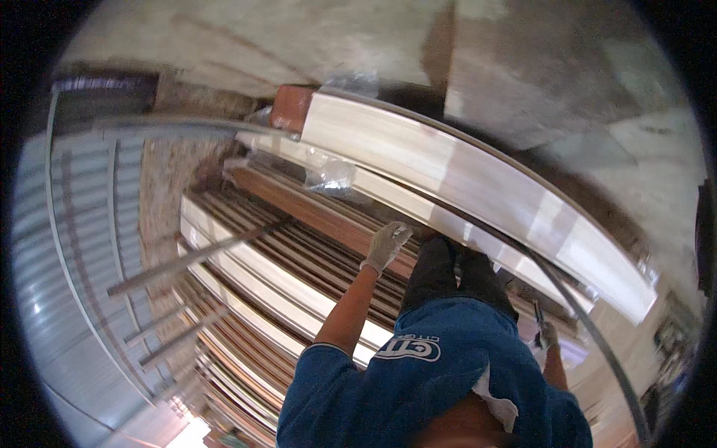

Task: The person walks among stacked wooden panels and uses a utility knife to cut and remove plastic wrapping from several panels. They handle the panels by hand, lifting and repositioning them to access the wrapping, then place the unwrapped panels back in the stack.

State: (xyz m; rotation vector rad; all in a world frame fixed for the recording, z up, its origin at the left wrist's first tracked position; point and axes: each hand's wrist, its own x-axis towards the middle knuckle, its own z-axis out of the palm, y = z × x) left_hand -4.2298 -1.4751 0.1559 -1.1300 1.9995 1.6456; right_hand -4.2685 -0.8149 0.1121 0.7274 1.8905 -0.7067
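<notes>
While the gloved left hand (pixel 388 247) is positioned over the reddish-brown panel (pixel 308 208), its fingers are partly bent; whether they touch that panel or grasp anything cannot be determined. The gloved right hand (pixel 549 336), lower and to the person's right, appears closed around a dark, slim tool (pixel 537 317), which stands roughly upright in view; blur obscures its type. Between the arms, the wearer's blue shirt (pixel 463 343) and dark trousers (pixel 429 272) are observed, the legs reaching in among the long stock.

The reddish-brown panel lies lengthwise, bordered on the near side by a stack of narrow dark profiles (pixel 299 250). Beyond it, crumpled clear plastic (pixel 332 176) rests near a large white panel (pixel 463 168). A reddish-brown block (pixel 292 107) sits at that panel's left end. A dark bar (pixel 590 317) runs down the right side. Further left, a grey metal bar (pixel 198 257) extends across the stack, with corrugated sheeting (pixel 82 224) behind. Stained grey concrete (pixel 530 82) occupies the upper area.
</notes>
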